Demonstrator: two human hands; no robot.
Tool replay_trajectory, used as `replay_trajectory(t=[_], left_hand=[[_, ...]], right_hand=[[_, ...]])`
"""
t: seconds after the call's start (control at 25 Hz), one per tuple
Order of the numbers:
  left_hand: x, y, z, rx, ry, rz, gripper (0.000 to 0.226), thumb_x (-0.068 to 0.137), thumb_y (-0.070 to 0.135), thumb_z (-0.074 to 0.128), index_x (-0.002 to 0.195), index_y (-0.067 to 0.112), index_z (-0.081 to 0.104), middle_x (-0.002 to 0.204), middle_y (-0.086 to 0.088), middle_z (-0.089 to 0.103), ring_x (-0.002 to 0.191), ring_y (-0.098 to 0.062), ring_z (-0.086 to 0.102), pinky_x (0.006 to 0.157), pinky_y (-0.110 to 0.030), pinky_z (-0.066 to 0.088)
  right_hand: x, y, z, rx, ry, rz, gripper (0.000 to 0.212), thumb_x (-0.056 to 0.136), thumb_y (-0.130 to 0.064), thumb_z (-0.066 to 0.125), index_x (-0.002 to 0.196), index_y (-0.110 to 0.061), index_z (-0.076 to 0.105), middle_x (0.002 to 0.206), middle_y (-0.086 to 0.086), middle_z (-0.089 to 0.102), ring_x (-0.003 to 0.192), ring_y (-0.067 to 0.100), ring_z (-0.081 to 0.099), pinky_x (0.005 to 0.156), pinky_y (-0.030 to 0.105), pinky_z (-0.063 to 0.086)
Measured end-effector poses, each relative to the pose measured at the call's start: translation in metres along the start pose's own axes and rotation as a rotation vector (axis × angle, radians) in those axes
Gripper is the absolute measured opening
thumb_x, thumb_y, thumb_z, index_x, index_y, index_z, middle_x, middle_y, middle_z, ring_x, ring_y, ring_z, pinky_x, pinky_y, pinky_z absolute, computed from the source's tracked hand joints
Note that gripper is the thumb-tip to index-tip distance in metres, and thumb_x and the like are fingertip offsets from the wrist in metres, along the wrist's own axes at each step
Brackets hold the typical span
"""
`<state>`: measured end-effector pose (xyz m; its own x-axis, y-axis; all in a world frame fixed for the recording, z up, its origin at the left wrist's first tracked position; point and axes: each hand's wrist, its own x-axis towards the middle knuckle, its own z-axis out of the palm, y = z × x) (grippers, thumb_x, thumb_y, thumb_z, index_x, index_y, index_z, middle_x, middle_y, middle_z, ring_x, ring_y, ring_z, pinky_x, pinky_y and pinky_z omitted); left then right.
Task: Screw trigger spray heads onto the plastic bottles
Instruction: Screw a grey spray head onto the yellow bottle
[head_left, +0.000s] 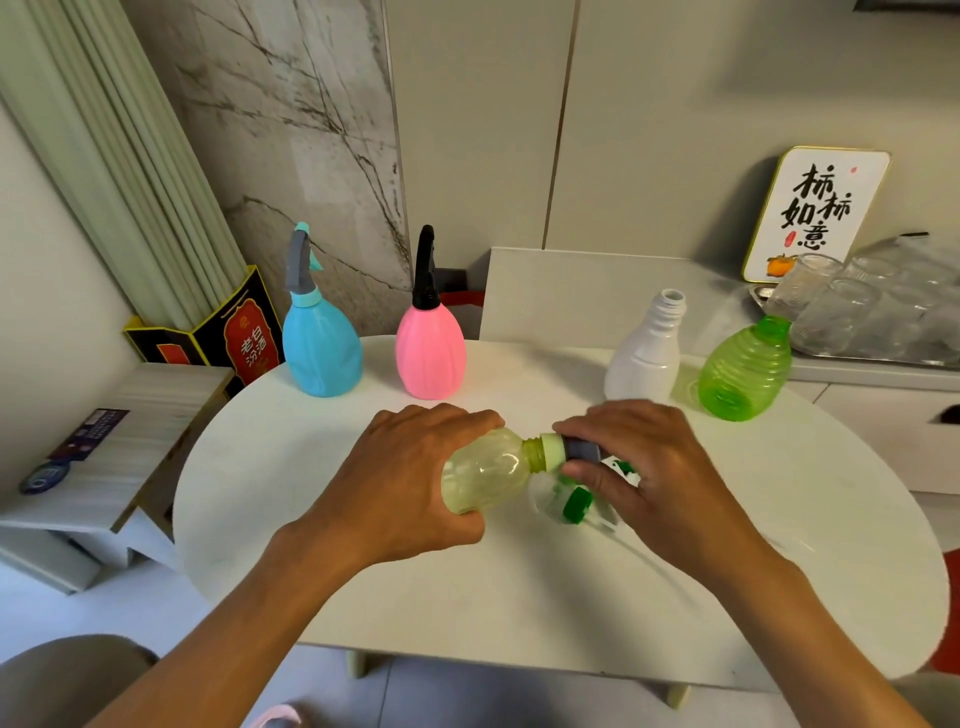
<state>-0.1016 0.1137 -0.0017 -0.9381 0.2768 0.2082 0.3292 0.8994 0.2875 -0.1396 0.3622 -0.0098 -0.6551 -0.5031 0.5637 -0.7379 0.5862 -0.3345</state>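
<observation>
While the left hand grips the pale yellow bottle round its body, fingers curled over the top, the bottle lies on its side just above the white round table, neck pointing right, approx. centre of the tabletop. Bottle is translucent w/ a ribbed, rounded body and yellow-green threaded neck. Right hand pinches the grey trigger spray head, thumb below and fingers over it; its light-green collar sits at the bottle neck, threads partly visible, so not fully seated. Beneath the right hand, on the table, lie two loose spray heads, white and green parts, partly hidden; exact layout cannot be told. Far side of table, left to right: blue bottle w/ grey head fitted, upright; pink bottle w/ black head fitted, upright; white bottle, no head, neck bare, upright; green ribbed bottle, no head, tilted. Behind at right: tray of clear glasses and a framed calligraphy sign.
</observation>
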Motion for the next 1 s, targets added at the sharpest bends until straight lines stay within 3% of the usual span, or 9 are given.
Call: replay_trajectory(t=[0.12,0.28,0.44,0.64,0.84,1.0], left_hand=[[-0.002,0.001,-0.007,-0.089,0.015,-0.011,0.079,0.056,0.051,0.07,0.126,0.049,0.032,0.114,0.013,0.066,0.097,-0.015,0.06,0.085,-0.035,0.048],[-0.006,-0.001,-0.014,-0.164,-0.069,-0.019,0.086,0.053,0.054,0.074,0.128,0.05,0.031,0.113,0.018,0.066,0.095,-0.009,0.06,0.082,-0.035,0.054],[-0.004,-0.007,-0.017,-0.229,-0.229,-0.049,0.082,0.052,0.054,0.078,0.124,0.054,0.039,0.11,0.025,0.064,0.096,0.0,0.059,0.08,-0.027,0.055],[-0.004,-0.016,-0.022,-0.311,-0.428,-0.09,0.081,0.052,0.053,0.082,0.127,0.046,0.052,0.111,0.026,0.063,0.099,0.005,0.059,0.083,-0.026,0.056],[-0.006,-0.007,-0.02,-0.167,-0.231,-0.004,0.078,0.051,0.052,0.078,0.122,0.046,0.046,0.103,0.02,0.066,0.09,-0.005,0.06,0.076,-0.031,0.055],[-0.007,-0.006,-0.015,-0.029,-0.086,0.115,0.079,0.054,0.059,0.07,0.123,0.045,0.035,0.106,0.014,0.067,0.091,-0.012,0.058,0.081,-0.031,0.049]], right_hand=[[-0.004,-0.011,0.008,0.32,-0.114,0.167,0.022,0.099,-0.044,0.048,0.12,-0.038,0.05,0.11,-0.019,0.06,0.1,0.008,0.059,0.083,0.022,0.046],[-0.004,-0.016,0.009,0.429,-0.168,0.122,0.022,0.096,-0.039,0.056,0.117,-0.035,0.048,0.105,-0.02,0.056,0.097,0.016,0.061,0.076,0.027,0.054],[-0.005,-0.017,0.006,0.358,-0.221,0.012,0.021,0.095,-0.032,0.058,0.115,-0.03,0.052,0.11,-0.022,0.053,0.096,0.014,0.058,0.079,0.026,0.05],[-0.006,-0.022,0.01,0.261,-0.286,-0.107,0.024,0.094,-0.018,0.064,0.115,-0.025,0.055,0.115,-0.014,0.054,0.102,0.013,0.056,0.083,0.036,0.048],[-0.005,-0.023,0.009,0.417,-0.219,0.101,0.033,0.091,-0.036,0.063,0.117,-0.047,0.047,0.109,-0.022,0.057,0.095,0.015,0.061,0.077,0.033,0.055],[-0.004,-0.021,0.01,0.549,-0.197,0.233,0.035,0.088,-0.049,0.061,0.12,-0.049,0.047,0.098,-0.015,0.058,0.078,0.018,0.064,0.069,0.047,0.057]])
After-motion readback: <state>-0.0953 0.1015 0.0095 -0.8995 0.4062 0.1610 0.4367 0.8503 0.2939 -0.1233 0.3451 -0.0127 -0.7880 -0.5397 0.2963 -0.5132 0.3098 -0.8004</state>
